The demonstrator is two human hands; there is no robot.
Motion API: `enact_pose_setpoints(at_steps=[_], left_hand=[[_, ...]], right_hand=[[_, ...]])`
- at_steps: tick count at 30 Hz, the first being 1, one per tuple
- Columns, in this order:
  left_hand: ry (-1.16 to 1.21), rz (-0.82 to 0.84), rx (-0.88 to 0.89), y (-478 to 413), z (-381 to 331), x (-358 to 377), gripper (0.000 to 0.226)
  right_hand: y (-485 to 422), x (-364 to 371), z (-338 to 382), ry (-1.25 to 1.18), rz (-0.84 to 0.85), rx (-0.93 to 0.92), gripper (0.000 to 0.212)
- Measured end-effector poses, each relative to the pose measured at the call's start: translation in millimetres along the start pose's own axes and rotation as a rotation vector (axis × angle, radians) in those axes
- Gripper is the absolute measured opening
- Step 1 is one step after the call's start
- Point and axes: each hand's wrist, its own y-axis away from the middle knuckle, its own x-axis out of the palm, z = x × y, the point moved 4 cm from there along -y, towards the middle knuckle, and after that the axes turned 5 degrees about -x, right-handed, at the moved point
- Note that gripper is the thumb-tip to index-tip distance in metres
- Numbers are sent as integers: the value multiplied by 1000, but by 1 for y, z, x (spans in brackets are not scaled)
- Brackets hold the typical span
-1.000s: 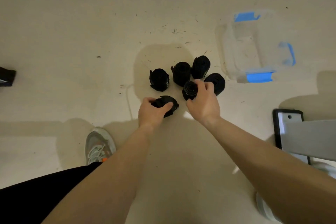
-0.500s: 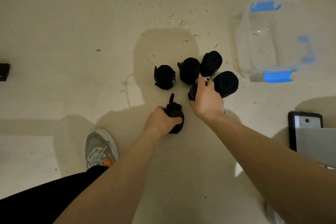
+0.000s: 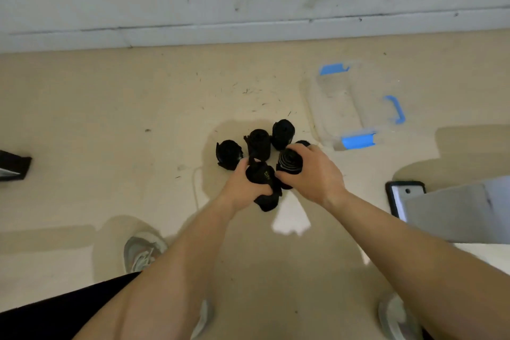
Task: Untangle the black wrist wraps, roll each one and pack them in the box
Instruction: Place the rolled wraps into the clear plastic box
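Several rolled black wrist wraps sit on the beige floor. My left hand (image 3: 244, 183) grips one rolled wrap (image 3: 262, 176) with small lettering on it. My right hand (image 3: 311, 174) grips another roll (image 3: 289, 164), its spiral end facing up. Three more rolls stand just beyond: a left roll (image 3: 228, 154), a middle roll (image 3: 259, 143) and a far roll (image 3: 283, 132). Another roll (image 3: 302, 143) is mostly hidden behind my right fingers. The clear plastic box (image 3: 356, 107) with blue latches stands open to the right of the rolls.
A wall with a baseboard (image 3: 248, 33) runs along the far side. A phone in a black case (image 3: 400, 196) lies at right, partly under a grey panel (image 3: 463, 210). A dark object (image 3: 13, 164) sits at the left edge. My shoe (image 3: 142, 252) is near left.
Both hands have lifted slightly and drawn together, each still holding its roll. The camera tilted up, so the wall now shows.
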Motion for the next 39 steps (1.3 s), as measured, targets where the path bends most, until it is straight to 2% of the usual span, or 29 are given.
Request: enact_pose_setpoints(at_steps=[3, 11, 17, 22, 27, 30, 33, 37, 39], left_hand=[[-130, -8, 79, 6, -46, 16, 60], [-391, -187, 321, -7, -161, 60, 74], [-465, -269, 465, -62, -215, 96, 70], [-698, -290, 520, -132, -235, 132, 64], [-900, -330, 568, -198, -235, 149, 53], [-1096, -436, 629, -228, -235, 152, 46], [-1218, -494, 614, -251, -232, 151, 46], [-1301, -561, 606, -260, -236, 154, 44], [-1306, -580, 623, -258, -236, 156, 43]], right_hand=[[4, -42, 0, -33, -75, 3, 57], [-16, -133, -37, -146, -267, 112, 58], [-61, -160, -84, -128, -340, 177, 63], [-121, -157, -123, -103, -320, 189, 63], [-181, -137, -159, 103, -263, 171, 49], [-211, -126, -170, 396, -222, 68, 41], [-230, -120, -170, 609, -201, -30, 31], [-242, -109, -167, 755, -222, -111, 19], [-242, -103, -168, 784, -266, -137, 25]])
